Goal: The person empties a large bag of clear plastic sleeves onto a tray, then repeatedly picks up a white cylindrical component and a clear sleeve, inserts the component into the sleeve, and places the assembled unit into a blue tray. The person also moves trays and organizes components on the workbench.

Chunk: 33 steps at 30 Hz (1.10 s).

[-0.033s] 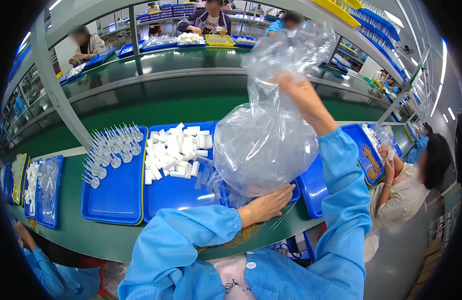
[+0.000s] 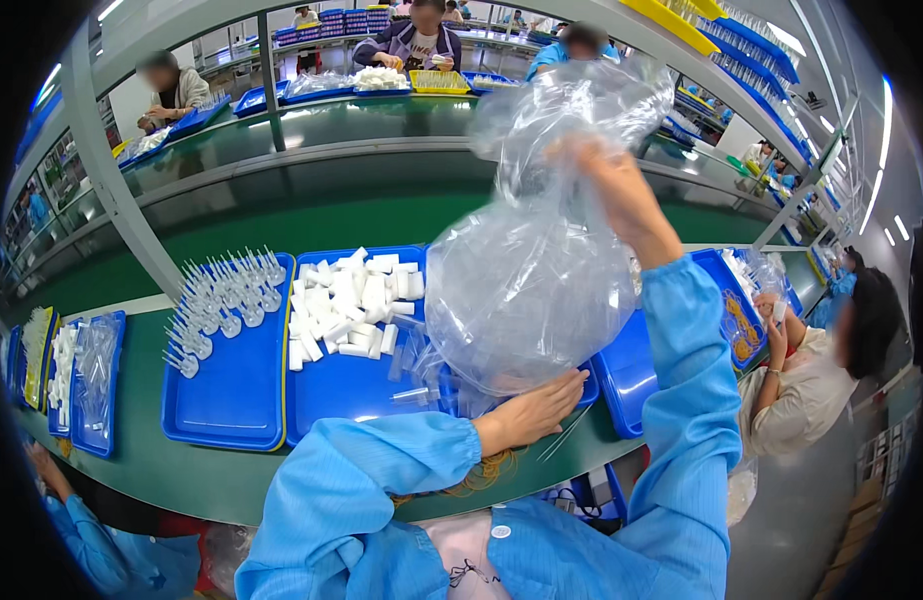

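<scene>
A large clear plastic bag (image 2: 526,300) stands puffed out in front of me, filled with clear pieces I cannot make out. My right hand (image 2: 606,185) is closed round its gathered neck, and the loose top spreads above the fist. Low down, my left hand (image 2: 536,408) lies with fingers stretched along the bag's bottom edge. To the left, a blue tray (image 2: 356,395) holds a heap of white blocks (image 2: 356,300). Some clear plastic tubes (image 2: 418,365) lie between that heap and the bag.
Farther left, another blue tray (image 2: 226,405) carries rows of clear spiked parts (image 2: 226,300). Rubber bands (image 2: 486,472) and thin rods (image 2: 563,432) lie near the table edge (image 2: 421,508). A blue tray (image 2: 626,370) stands right of the bag. A co-worker (image 2: 806,370) sits at the right.
The bag's loose top has spread and shifted slightly, and my right hand has moved a little to the right with the neck. My left hand stays in place.
</scene>
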Tool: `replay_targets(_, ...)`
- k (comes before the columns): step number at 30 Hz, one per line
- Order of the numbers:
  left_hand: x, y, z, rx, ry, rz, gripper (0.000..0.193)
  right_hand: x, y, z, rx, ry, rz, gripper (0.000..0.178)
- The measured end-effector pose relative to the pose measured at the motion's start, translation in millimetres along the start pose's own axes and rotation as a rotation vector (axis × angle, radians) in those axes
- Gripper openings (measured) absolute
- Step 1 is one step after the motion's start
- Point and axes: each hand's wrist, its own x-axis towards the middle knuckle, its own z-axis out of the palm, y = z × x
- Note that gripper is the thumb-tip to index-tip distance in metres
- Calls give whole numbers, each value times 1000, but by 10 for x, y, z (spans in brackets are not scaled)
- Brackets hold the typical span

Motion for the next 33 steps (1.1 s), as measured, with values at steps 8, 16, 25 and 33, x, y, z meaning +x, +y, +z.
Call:
replay_targets(8,11,15,18,-66,12,-7,69,2,-243,-47,1,202,-67,36)
replay_targets(16,14,18,51,-93,42,-27,69,64,-303,-133,-83,104,-77,43)
replay_targets(25,34,-26,-37,-43,14,22,69,-126,3,-167,-337,-65,169,41)
replay_targets(33,49,-5,-125,242,-19,109,64,-184,4,33,-528,-180,-30,38)
